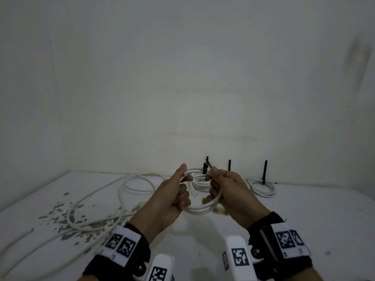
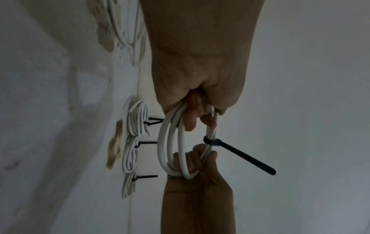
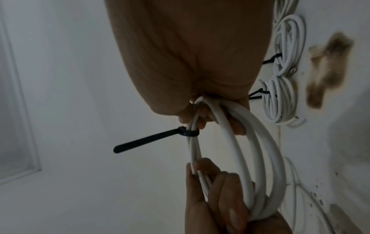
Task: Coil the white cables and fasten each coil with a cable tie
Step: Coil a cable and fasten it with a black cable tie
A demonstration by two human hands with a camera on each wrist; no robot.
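White walls stood behind a white table with gray paint spots on its left side. Both hands held one coil of white cable up over the table, near the back wall.

The left hand gripped the left side of the coil. Its thumb pressed on top and its fingers curled round the loops. The right hand gripped the right side the same way, with fingers curled round the cable.

A black tie went round the top of the coil, between the two hands. It looked pulled snug on the loops. Its long tail stuck straight out, away from the coil. No hand touched the tail in the wrist views.

Three more coils lay on the table by the back wall, behind the hands. Each one had its own black tie with the tail standing up. One coil lay to the right, well apart from the hands. Another showed through the gap between the hands. The left wrist view showed all three in a row.

A long loose cable lay on the left part of the table. It made big open loops over the paint spots and ran off toward the near edge. A brown stain marked the table under the held coil.
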